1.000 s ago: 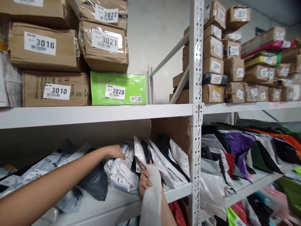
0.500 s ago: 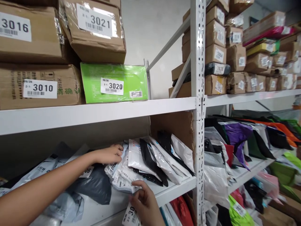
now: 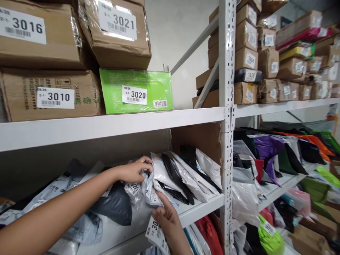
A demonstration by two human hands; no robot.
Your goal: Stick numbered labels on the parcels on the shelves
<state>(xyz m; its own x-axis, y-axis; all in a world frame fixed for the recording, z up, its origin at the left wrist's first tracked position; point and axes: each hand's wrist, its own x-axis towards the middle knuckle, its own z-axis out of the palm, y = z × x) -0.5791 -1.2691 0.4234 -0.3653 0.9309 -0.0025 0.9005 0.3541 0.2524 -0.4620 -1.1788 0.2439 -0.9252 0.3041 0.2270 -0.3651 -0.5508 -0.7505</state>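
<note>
My left hand [image 3: 134,170] reaches across the lower shelf and grips the top of a crinkled white mailer bag [image 3: 148,186] in a leaning row of white and black mailer bags [image 3: 183,175]. My right hand [image 3: 166,216] comes up from below the shelf edge, its fingers touching the bottom of the same bag, with a white labelled parcel [image 3: 155,233] under its palm. A dark grey bag [image 3: 114,205] lies just left of my hands.
Above, a white metal shelf [image 3: 111,124] carries numbered cardboard boxes [image 3: 50,95] and a green box labelled 3020 [image 3: 136,90]. A perforated upright post [image 3: 227,124] divides the racks. To the right are more boxes [image 3: 265,67] and coloured bags [image 3: 268,152].
My left hand has moved right and closed on the top of the white bag. My right hand has risen to the bag's lower edge. The view shifted slightly left.
</note>
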